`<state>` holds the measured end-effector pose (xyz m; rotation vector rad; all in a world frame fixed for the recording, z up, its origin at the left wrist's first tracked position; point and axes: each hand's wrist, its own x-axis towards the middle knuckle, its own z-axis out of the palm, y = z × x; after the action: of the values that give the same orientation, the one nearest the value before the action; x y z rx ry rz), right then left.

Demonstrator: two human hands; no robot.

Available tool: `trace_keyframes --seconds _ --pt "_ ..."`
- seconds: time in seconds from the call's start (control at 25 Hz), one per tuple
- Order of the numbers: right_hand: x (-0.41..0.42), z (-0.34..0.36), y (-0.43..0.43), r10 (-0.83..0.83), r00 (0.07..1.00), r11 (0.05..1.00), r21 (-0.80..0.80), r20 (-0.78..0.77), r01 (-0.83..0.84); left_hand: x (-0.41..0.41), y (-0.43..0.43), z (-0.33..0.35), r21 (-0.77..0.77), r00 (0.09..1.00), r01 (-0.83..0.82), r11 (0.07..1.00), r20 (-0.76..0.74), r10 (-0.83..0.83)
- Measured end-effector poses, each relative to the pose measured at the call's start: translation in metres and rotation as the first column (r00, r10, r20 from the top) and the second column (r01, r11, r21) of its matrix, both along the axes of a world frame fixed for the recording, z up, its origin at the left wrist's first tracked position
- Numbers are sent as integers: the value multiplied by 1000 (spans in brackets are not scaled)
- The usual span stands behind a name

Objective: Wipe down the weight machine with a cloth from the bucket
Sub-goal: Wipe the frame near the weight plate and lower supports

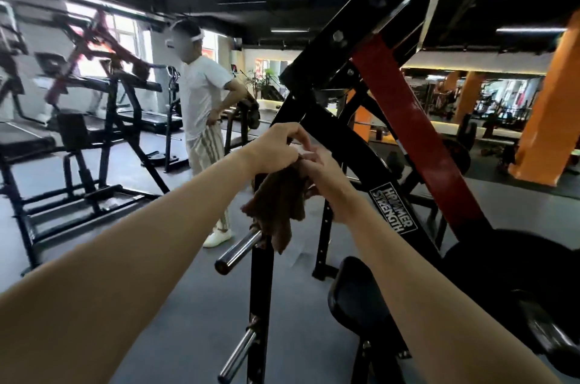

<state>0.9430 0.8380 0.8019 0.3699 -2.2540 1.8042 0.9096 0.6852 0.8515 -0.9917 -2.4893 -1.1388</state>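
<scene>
Left hand (276, 148) and right hand (323, 170) meet, fingers of both clamped on the bunched brown cloth (279, 204), dangling before the black weight machine (257, 289), just above a chrome peg (241, 250).

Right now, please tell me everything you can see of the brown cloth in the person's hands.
The brown towel-like cloth looks soft and fuzzy, in one plain colour. It is crumpled and hangs down in loose folds. The left hand pinches its top, and the right hand grips its side. Its lower end hangs in front of the chrome peg on the black upright post; whether it touches them is unclear.
</scene>
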Motion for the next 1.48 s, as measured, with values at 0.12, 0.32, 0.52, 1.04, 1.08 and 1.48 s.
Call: trace_keyframes --seconds 0.12,0.32,0.52,1.04,1.08,1.48 --pt "-28 7 11 57 998 997 -44 30 -56 -18 -4 15 26 1000 4 1000 -15 -4" --pt "-71 23 -8 -243 945 950 141 -220 277 -61 -20 25 -58 992 -121 991 -43 119" --pt "-109 42 -23 -482 504 684 52 -717 727 -115 -37 42 -94 989 -144 985 -35 141" --pt "-142 143 -37 -507 -138 227 -286 -851 931 -195 -8 99 304 907 353 885 -344 -244" --pt "-147 142 -42 -507 -121 184 -244 -853 952 -195 -9 101 294 906 382 876 -308 -291" --pt "-156 163 -31 -439 113 -301 264 -891 916 -204 -9 120 554 857 389 736 74 -510"
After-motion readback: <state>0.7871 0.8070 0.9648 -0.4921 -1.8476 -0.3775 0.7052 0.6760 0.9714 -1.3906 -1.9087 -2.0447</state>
